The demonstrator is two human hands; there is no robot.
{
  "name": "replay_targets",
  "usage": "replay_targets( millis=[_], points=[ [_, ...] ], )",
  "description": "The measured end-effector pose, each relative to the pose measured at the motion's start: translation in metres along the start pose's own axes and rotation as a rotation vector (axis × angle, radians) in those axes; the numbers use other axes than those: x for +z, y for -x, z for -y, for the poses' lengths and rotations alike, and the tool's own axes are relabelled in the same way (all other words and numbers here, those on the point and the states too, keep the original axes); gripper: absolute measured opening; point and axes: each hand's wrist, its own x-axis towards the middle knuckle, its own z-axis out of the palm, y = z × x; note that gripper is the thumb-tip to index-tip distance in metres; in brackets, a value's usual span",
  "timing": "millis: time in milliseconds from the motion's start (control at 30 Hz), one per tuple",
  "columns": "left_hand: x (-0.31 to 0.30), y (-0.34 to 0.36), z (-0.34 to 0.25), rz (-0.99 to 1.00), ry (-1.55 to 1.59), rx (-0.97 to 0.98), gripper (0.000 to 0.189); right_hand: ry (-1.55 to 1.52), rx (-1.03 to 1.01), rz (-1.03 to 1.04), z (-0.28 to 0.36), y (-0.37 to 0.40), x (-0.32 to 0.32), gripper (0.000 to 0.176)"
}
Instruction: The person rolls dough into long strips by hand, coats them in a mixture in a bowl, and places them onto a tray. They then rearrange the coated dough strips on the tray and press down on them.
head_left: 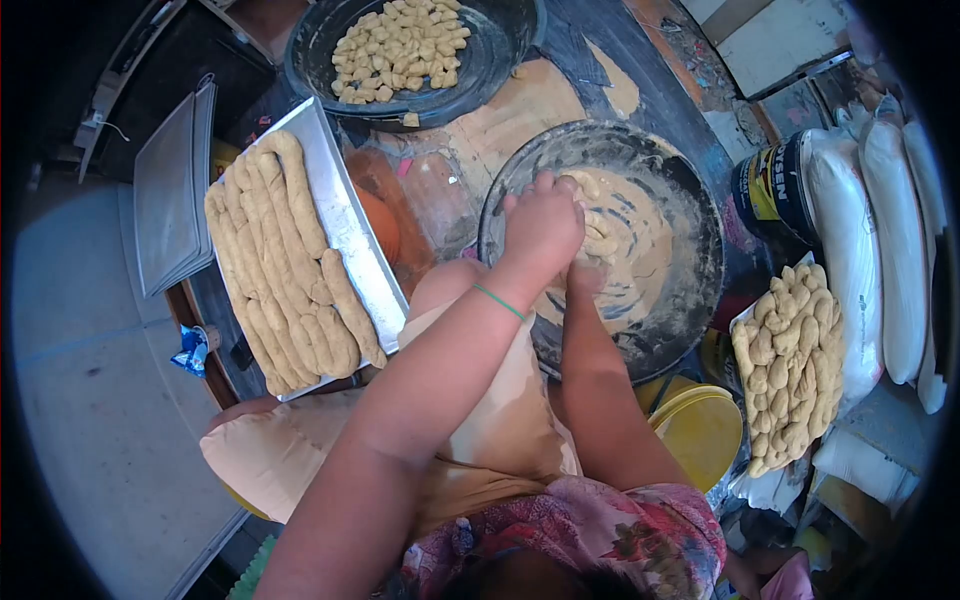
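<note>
A: Obs. 1: where are the hands?

B: Left hand (540,225) is over the dark round pan (690,200), fingers bunched together and curled down onto the dough (605,240). Thin green band (498,300) at that wrist. Right hand (585,278) is tucked under the left. Its fingers are hidden, so I cannot tell how they stand.

A: Step in hand?

B: Judged: a small portion of dough is being worked against the pan floor, pressed or rolled. The dough lies near the middle of the pan, touching both hands.

A: What does the next move call for?

B: Judged: even downward pressure, with flour kept between dough and pan. Material this soft would likely smear or tear if dragged.

A: Materials, textures, shapes?

B: Dough is tan, matte and soft-looking. Pan is black, streaked with pale floury smears. Flat metal tray (345,215) to the left carries long thick dough ropes (280,260), side by side and touching. Black basin (500,50) at the top holds small pillow-shaped cut pieces (400,45). At right, twisted pieces (795,365) are heaped on a white sheet, with a yellow lid (705,430) near the right forearm
</note>
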Motion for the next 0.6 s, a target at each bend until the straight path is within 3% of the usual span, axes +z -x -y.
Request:
replay_targets(
  millis=[100,200,233,300,367,467,500,600],
  points=[
    [0.002,0.0,-0.001,0.011,-0.018,0.005,0.026,-0.22,0.149,0.256,-0.069,-0.006,0.049,0.066],
    [0.009,-0.001,0.0,0.01,-0.039,0.018,0.026,-0.048,0.018,0.568,-0.095,0.0,0.07,0.066],
    [0.011,0.0,0.001,0.009,-0.045,0.022,0.027,-0.177,0.026,0.609,-0.063,0.025,0.033,0.063],
    [0.012,0.002,0.0,0.022,-0.058,0.004,0.028,-0.433,0.065,0.687,-0.056,0.043,0.02,0.064],
    [0.012,0.003,0.002,0.02,-0.068,-0.007,0.029,-0.71,0.215,0.677,-0.066,0.049,0.029,0.062],
    [0.013,0.004,0.005,0.013,-0.056,-0.025,0.031,-1.112,0.345,0.827,-0.083,0.04,0.006,0.046],
    [0.008,0.006,0.003,0.013,-0.036,-0.035,0.032,-1.208,0.248,0.908,-0.064,0.045,-0.03,0.041],
    [0.002,0.007,0.003,0.024,-0.018,-0.054,0.033,-1.237,0.248,0.814,-0.052,0.037,-0.082,0.036]
  ],
)
